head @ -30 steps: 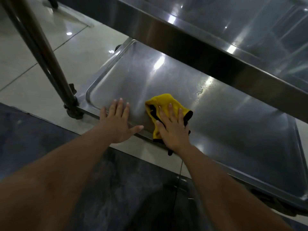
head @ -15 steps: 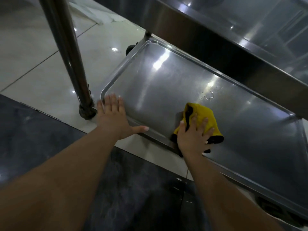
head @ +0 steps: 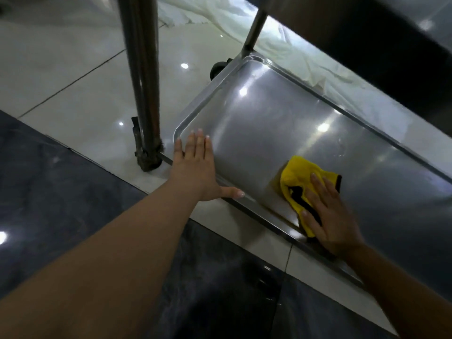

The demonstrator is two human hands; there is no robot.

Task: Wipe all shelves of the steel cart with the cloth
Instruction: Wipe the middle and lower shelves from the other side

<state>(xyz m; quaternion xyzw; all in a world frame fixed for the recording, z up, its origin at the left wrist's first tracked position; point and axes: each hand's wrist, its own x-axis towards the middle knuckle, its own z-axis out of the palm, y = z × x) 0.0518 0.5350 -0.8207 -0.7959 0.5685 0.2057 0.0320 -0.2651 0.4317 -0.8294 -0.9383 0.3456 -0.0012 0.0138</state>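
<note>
- Cloth: yellow microfibre cloth with black trim (head: 297,173), bunched, lying on the lowest shelf of the steel cart (head: 256,133), close to the shelf's near rim and toward its middle.
- Right hand (head: 330,216) lies flat on the cloth, fingers straight and spread, pressing it to the steel; nothing is curled round it.
- Left hand (head: 195,167) rests open, fingers together, on the shelf's near left corner, thumb out along the rim; it looks like a brace, holding nothing.
- Dark round steel cart post (head: 141,81) stands just left of the left hand, with a caster fitting at its foot on the pale glossy floor tiles (head: 73,69).
- Upper shelf edge (head: 367,33) overhangs the top right, hiding part of the lower shelf's far side.
- White crumpled sheet (head: 305,64) lies on the floor behind the cart.
- Judgement: step in hand is wiping the bottom shelf; faint smears show on the far right part.
- Risks: the flat palm may slide off the bunched cloth; the cloth may snag on the raised rim; the far strip under the overhang may be missed; the cart may roll if the brace lifts.
</note>
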